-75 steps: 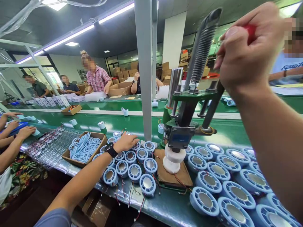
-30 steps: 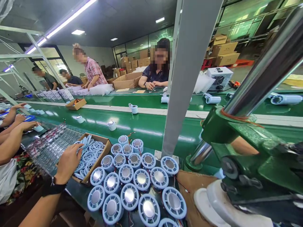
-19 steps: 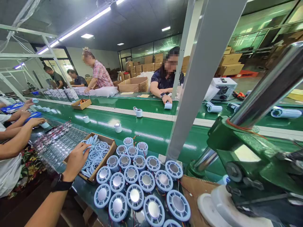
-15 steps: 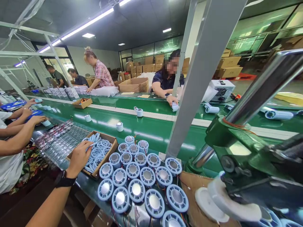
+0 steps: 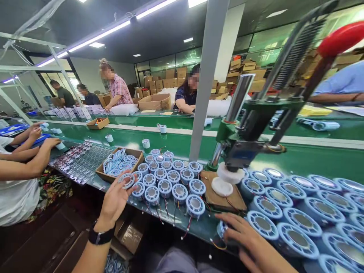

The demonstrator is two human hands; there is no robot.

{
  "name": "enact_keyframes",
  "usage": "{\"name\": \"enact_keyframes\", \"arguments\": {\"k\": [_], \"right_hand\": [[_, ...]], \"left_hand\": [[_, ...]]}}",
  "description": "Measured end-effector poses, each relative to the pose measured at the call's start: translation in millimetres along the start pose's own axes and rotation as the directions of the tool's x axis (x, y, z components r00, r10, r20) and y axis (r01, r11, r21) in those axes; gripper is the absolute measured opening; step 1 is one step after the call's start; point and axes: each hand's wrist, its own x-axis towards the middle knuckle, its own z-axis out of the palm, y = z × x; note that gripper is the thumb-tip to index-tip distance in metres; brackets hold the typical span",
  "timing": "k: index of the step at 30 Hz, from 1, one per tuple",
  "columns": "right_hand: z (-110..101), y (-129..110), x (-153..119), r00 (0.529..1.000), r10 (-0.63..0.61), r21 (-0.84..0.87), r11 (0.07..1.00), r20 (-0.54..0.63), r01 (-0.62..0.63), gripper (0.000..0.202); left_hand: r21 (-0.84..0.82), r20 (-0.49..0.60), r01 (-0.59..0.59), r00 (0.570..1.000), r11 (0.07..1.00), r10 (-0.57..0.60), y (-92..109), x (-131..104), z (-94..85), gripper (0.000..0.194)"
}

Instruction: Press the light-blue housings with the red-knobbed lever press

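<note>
My left hand point(image 5: 115, 199), with a dark band on its wrist, holds a light blue slotted ring point(image 5: 126, 181) between thumb and fingers. Behind it a cardboard box point(image 5: 102, 177) contains a heap of similar rings. Right of that hand stand rows of round blue units point(image 5: 165, 186) with silver centres and thin wires. My right hand point(image 5: 237, 231) is at the bench's front edge, its fingers over a blue unit point(image 5: 222, 228) that is partly hidden, so its grip is unclear. Just beyond it, a white round pad point(image 5: 222, 187) lies on brown cardboard under the press point(image 5: 241, 148).
A grey post point(image 5: 203, 83) rises behind the units. The press lever has a red handle point(image 5: 342, 36). More blue units point(image 5: 297, 220) crowd the right side. The green belt point(image 5: 127, 139) carries white-blue parts. Co-workers sit or stand at left and across the belt.
My left hand has left the box of rings and now holds a ring near the units. My right hand has come into view. The view has turned right, showing more of the press and the right-hand units.
</note>
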Motion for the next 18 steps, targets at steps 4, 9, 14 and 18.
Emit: {"name": "enact_keyframes", "arguments": {"k": [4, 9, 14, 18], "right_hand": [[33.4, -1.5, -0.9, 0.922, -0.001, -0.068, 0.997, -0.388, -0.027, 0.029], [63.5, -8.2, 8.1, 0.738, -0.051, -0.049, 0.999, -0.673, 0.025, 0.021], [83.1, 16.3, 5.2, 0.698, 0.135, 0.168, 0.986, -0.703, -0.021, 0.038], [91.9, 20.6, -10.8, 0.675, 0.389, 0.304, 0.92, -0.626, -0.248, 0.059]], "left_hand": [[-0.174, 0.09, 0.3, 0.953, 0.938, -0.288, -25.3, -49.3, 23.8, 0.042], [0.003, 0.38, 0.239, 0.898, 0.971, -0.222, -67.2, -99.9, 72.6, 0.05], [0.477, 0.822, -0.72, 0.569, 0.504, 0.036, -92.5, -114.9, 139.1, 0.055], [0.496, 0.868, -0.857, 0.492, 0.141, -0.064, -108.3, -111.3, 172.8, 0.062]]}}
